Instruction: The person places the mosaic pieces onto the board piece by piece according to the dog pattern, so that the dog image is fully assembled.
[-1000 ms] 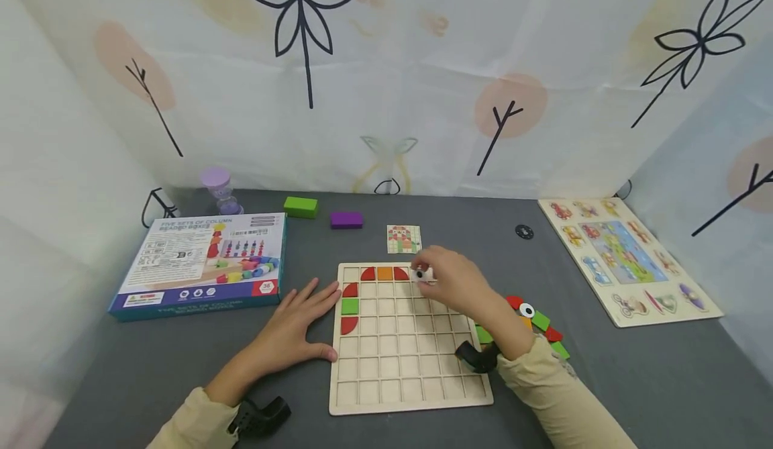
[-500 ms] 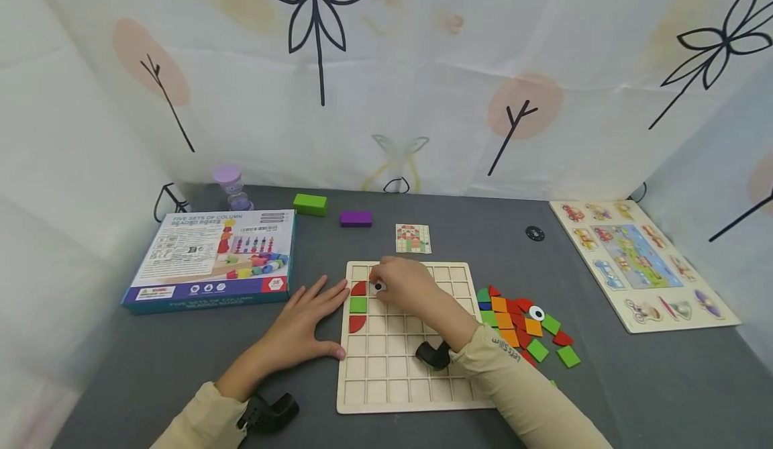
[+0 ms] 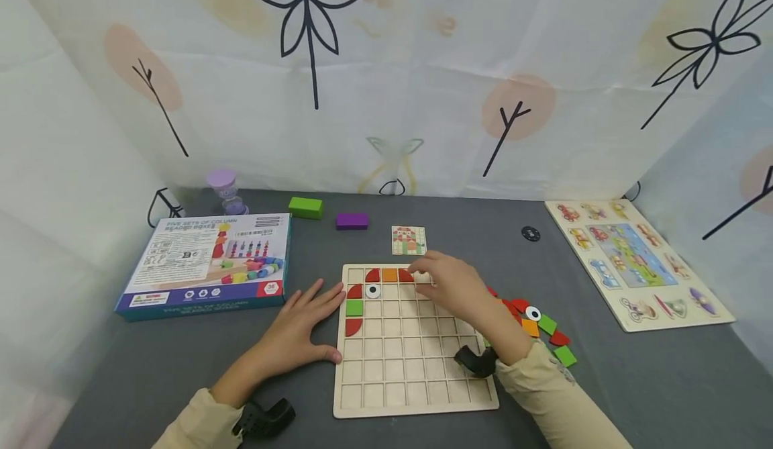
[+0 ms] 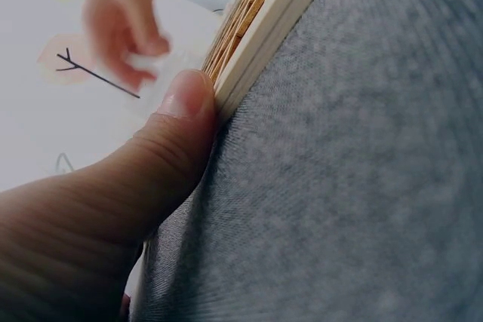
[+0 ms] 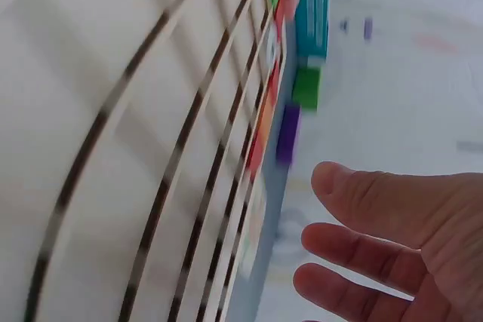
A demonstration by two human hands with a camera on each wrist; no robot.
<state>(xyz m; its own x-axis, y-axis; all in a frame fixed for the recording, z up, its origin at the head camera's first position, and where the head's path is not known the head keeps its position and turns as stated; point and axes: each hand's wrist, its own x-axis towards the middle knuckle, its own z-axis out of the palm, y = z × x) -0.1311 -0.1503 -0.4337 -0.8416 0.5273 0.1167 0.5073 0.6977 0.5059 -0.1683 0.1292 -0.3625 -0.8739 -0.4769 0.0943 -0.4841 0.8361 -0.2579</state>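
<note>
A wooden grid board (image 3: 395, 372) lies on the grey table. Its upper left cells hold several red quarter-round tiles (image 3: 353, 327), an orange square tile (image 3: 389, 275), a green square tile (image 3: 354, 308) and a round eye tile (image 3: 373, 291). My left hand (image 3: 296, 338) lies with fingers spread at the board's left side; in the left wrist view its thumb (image 4: 185, 111) presses the board's edge. Over the upper right cells is my right hand (image 3: 455, 288), its thumb and fingers apart with nothing between them in the right wrist view.
Loose coloured tiles (image 3: 547, 324), partly hidden by the right forearm, lie right of the board. Behind it are a pattern card (image 3: 408, 240), a purple block (image 3: 352, 221) and a green block (image 3: 305, 208). A box (image 3: 205, 261) stands left, a picture puzzle (image 3: 640, 261) right.
The right hand brought the eye tile left, set it in a second-row cell beside the red tile, let go, and moved back right. The left hand stayed at the board's edge.
</note>
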